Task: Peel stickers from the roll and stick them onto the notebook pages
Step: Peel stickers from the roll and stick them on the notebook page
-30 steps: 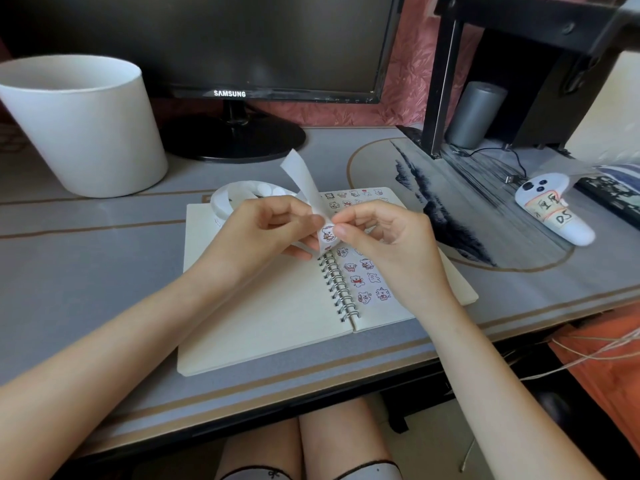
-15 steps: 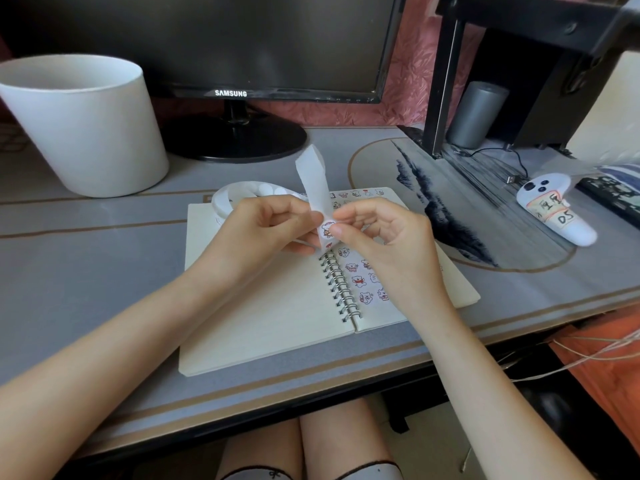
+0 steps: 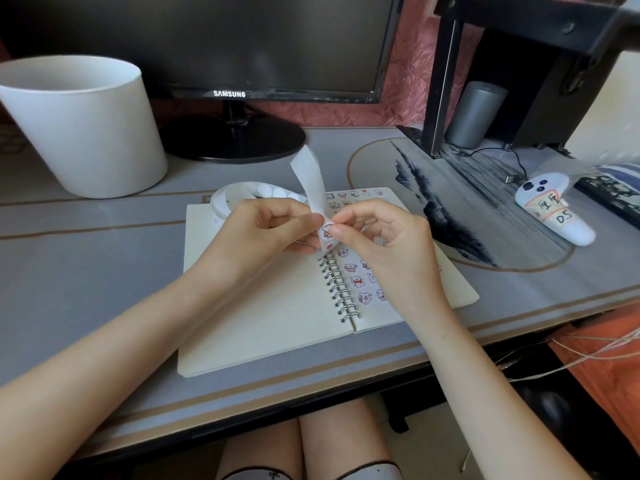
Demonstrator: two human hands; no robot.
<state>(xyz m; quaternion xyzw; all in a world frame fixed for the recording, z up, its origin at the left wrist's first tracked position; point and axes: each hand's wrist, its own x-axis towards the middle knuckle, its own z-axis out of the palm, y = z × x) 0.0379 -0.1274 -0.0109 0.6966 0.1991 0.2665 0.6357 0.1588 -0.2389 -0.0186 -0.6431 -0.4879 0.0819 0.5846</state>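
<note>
Left hand (image 3: 266, 230) grip pinching sticker strip (image 3: 311, 181), right hand (image 3: 384, 237) pinching sticker (image 3: 326, 232)

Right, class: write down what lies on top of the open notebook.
Cartoon stickers dot the notebook's right page; the left page looks bare. The sticker roll sits at its far left corner. The left hand and right hand, pinching the strip above, hide the middle.

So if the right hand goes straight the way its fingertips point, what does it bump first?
The right hand points left, so first the sticker strip it pinches, then probably the left hand just behind; depth is unclear.
</note>
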